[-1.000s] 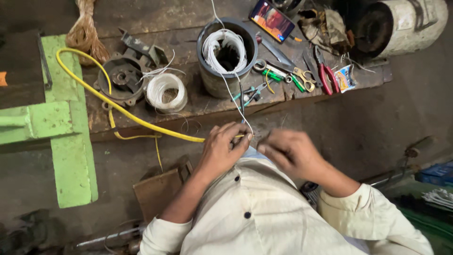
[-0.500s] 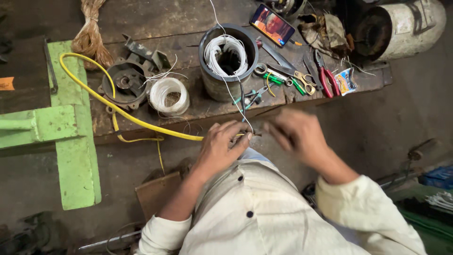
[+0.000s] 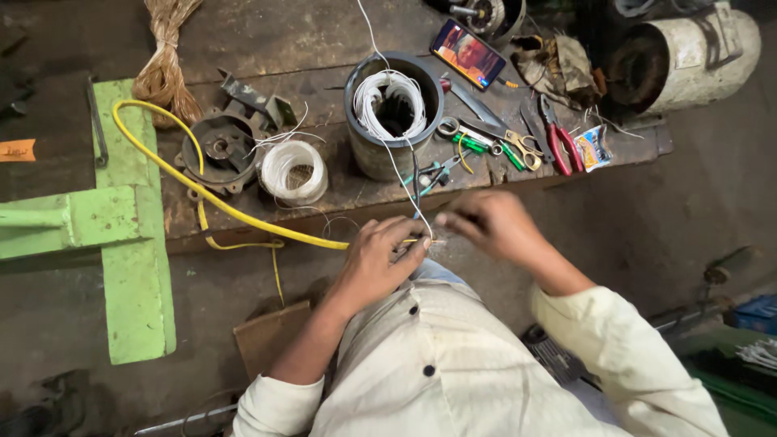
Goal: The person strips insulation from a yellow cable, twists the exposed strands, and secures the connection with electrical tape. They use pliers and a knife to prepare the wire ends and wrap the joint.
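Two bare hands meet just below the edge of one wooden bench (image 3: 243, 48). The left hand (image 3: 379, 260) has its fingers pinched on the end of one yellow sleeve (image 3: 202, 198), whose long axis runs from those fingertips away to the left and upward, then loops back near a dark round motor cover (image 3: 217, 150). The right hand (image 3: 494, 225), blurred, sits just right of the left fingertips; whether its fingers grip anything cannot be told. One thin white wire (image 3: 405, 182) rises from between the fingertips up to one grey stator (image 3: 394, 113) beyond them. One coil of white wire (image 3: 294, 171) lies up-left of the left fingers; one red-handled pliers (image 3: 560, 137) and one phone (image 3: 468, 53) lie beyond the right fingers.
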